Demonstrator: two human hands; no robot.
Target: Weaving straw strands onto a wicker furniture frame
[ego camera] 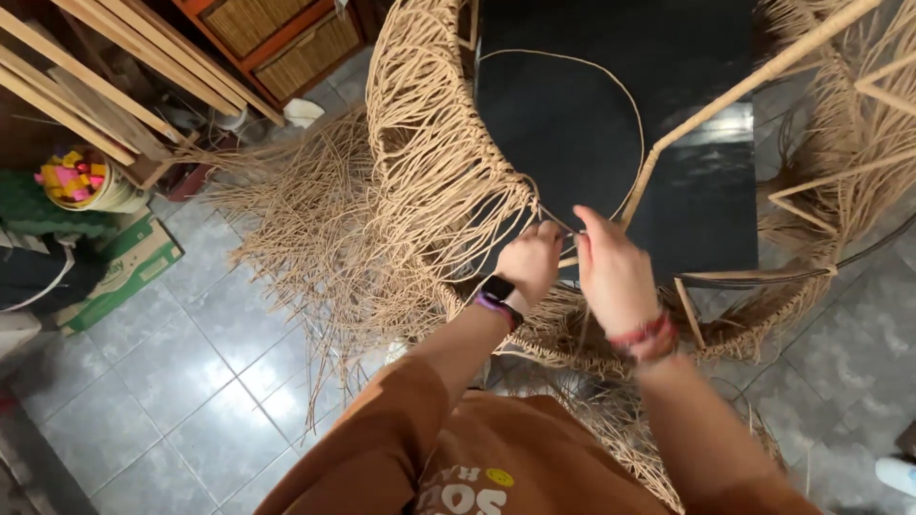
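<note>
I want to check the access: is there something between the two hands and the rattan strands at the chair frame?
Nothing visible. The left hand and right hand are already at the rattan strands, beside the frame pole.

Open centre: the black panel (611,143) inside the woven frame (429,143) lies bare, crossed only by one thin curved strand (611,81).
Left: loose strands (305,219) fan out over the tiled floor (172,381).
Right: slanted wooden rods (754,76) bar the way.
Front rim: both hands crowd it, left hand (530,262), right hand (615,277).
</note>
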